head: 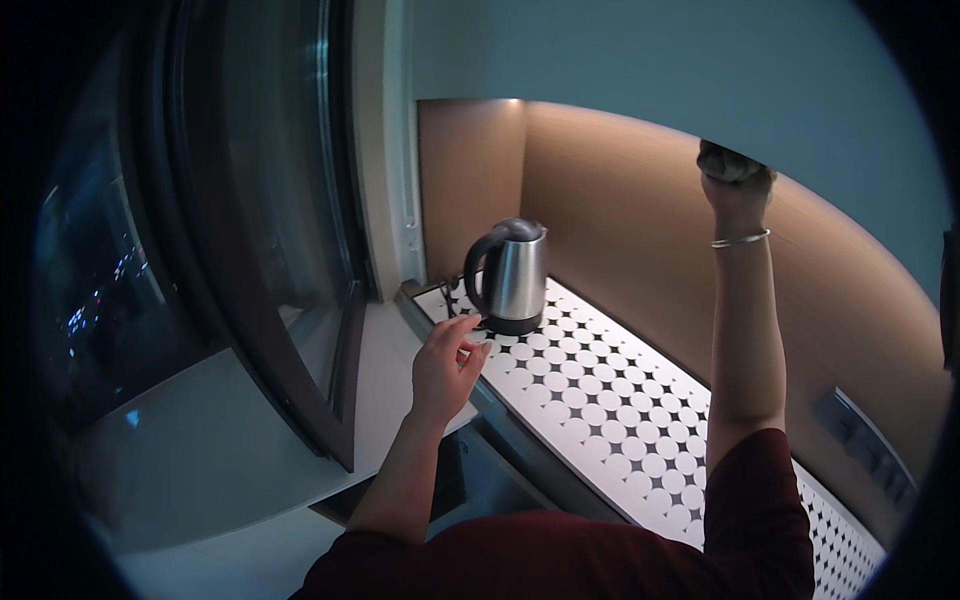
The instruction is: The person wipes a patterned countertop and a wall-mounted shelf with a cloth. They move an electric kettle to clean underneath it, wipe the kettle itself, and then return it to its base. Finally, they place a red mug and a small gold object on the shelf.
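Note:
My left hand (450,364) hovers over the near edge of the counter mat, its fingers apart and slightly curled, with nothing in it. Just beyond its fingertips stands a stainless steel electric kettle (517,277) with a black handle, lid and base, upright on the white mat with black star-like shapes (600,390). My right hand (735,163) is raised at the lower edge of the pale wall cabinet (637,60). Dark greyish material shows around its fingers, whose tips are hidden by the cabinet; what it holds, if anything, cannot be told. A bracelet circles the right wrist.
At the left a dark-framed window sash (345,390) stands swung inward over the pale sill (379,367). A dark cord (448,296) lies beside the kettle. A wood-look backsplash (615,225) runs behind the mat, with a socket strip (866,435) at the right.

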A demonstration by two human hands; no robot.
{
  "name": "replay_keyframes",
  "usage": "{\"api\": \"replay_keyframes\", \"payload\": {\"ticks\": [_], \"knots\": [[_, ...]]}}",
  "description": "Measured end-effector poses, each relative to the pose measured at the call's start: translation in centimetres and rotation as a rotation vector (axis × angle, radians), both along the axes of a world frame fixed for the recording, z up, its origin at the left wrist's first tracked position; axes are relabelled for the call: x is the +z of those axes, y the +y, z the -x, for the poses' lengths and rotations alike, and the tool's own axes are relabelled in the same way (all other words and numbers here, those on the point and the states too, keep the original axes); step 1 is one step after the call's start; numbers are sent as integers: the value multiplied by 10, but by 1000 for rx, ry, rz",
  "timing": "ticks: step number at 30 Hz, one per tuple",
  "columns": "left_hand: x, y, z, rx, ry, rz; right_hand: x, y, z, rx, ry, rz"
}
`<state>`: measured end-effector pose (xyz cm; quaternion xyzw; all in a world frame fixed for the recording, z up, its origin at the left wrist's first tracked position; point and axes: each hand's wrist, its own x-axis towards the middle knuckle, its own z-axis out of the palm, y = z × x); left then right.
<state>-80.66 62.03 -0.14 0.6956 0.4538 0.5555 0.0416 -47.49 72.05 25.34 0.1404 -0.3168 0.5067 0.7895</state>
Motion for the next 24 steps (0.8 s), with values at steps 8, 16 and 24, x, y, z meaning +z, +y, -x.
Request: {"api": "replay_keyframes", "payload": {"ticks": [8,16,24], "knots": [[-34,30,63,126,-56,109,-37,158,122,14,-305,152],[-69,34,97,66,10,289,-71,341,271,-3,-630,281],[-86,24,119,50,50,331,-104,375,431,-1190,-920,463]]}}
